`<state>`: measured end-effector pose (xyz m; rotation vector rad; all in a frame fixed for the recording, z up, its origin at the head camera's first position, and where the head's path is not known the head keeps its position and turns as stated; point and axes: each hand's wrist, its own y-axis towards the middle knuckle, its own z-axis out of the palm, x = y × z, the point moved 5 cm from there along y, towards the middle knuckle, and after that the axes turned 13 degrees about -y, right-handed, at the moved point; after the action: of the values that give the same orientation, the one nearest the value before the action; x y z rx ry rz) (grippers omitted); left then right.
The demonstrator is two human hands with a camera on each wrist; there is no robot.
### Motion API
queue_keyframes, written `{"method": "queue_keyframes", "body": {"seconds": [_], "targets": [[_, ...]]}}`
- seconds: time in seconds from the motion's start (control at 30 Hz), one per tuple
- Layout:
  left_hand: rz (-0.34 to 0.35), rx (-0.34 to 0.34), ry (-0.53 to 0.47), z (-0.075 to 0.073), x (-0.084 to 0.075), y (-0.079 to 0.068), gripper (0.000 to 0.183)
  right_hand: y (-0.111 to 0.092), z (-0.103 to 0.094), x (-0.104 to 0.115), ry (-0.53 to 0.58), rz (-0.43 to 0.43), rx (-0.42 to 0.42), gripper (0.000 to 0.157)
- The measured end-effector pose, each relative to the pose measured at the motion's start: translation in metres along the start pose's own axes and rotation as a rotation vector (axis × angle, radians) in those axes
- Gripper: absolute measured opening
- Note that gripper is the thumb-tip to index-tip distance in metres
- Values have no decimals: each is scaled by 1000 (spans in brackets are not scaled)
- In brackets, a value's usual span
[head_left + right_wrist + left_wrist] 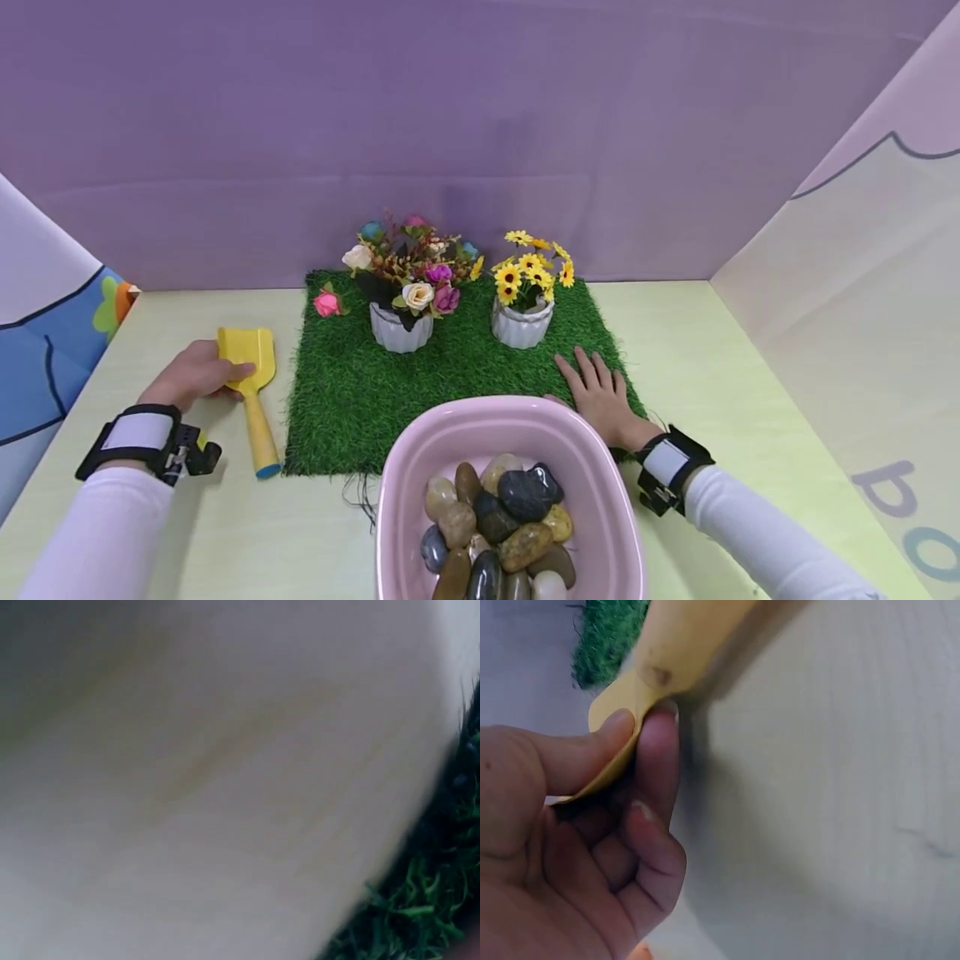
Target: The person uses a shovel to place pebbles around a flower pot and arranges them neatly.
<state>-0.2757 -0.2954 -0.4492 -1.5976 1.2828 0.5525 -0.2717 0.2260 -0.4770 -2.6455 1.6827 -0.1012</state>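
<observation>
My left hand (pixel 197 372) pinches the scoop end of a yellow toy shovel (pixel 258 417) at the left of the table. In the left wrist view, thumb and index finger grip the thin yellow blade (pixel 615 703) from both sides. The shovel's handle points toward me and ends in a blue cap. My right hand (pixel 602 402) lies with spread fingers on the right side of a green artificial grass mat (pixel 337 400), just behind a pink basin (pixel 397 500). Stones (pixel 525 546) fill the basin's bottom. The right wrist view shows mostly a blurred pale surface and some grass.
On the mat stand two white pots, one with mixed artificial flowers (pixel 418 296), the other with yellow flowers (pixel 528 271). A pink rose (pixel 326 302) lies at the mat's left edge. A purple backdrop (pixel 450 125) rises behind the pale table (pixel 690 358).
</observation>
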Motion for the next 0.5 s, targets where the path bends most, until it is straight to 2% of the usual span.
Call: {"method": "queue_keyframes", "body": {"seconds": [0.27,0.5], "targets": [[133,-8,1,4,-40,-14,54,2,-2,-1,-10,6,-2,68],[173,-12,-4,13,-73,-27,52,2,0,0,-16,16,7,68]]}}
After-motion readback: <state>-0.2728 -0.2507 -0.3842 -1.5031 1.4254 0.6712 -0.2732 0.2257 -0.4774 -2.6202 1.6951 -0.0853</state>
